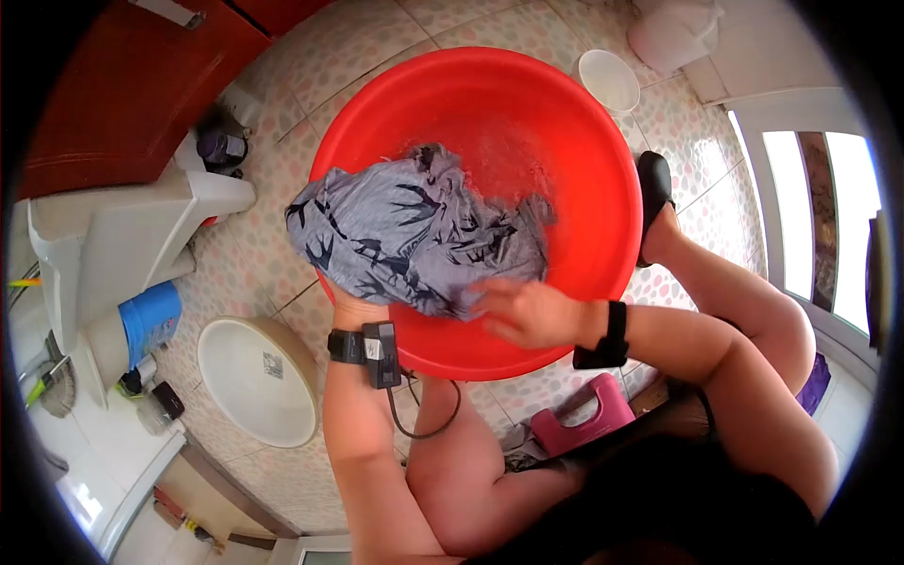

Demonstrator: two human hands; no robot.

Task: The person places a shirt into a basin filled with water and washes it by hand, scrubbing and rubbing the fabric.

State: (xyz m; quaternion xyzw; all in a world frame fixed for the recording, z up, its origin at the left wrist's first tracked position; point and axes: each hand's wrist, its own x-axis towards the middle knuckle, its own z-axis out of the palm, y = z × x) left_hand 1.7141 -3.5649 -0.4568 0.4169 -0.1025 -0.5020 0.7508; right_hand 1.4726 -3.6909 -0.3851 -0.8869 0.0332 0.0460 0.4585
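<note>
A wet grey garment with dark leaf-like prints hangs over the left rim of a big red basin, partly in its water. My left hand is under the cloth at the near left rim, with its fingers hidden by the folds. At the garment's near edge is my right hand, blurred by motion. Its fingers look loosely apart beside the cloth, and I cannot tell whether they touch it. Both wrists wear black straps; a small box with a cable sits on the left one.
On the tiled floor, a pale basin stands to the left and a small white bowl behind the red basin. A pink plastic stool is near my legs. A blue container is at left, a white jug at the back right.
</note>
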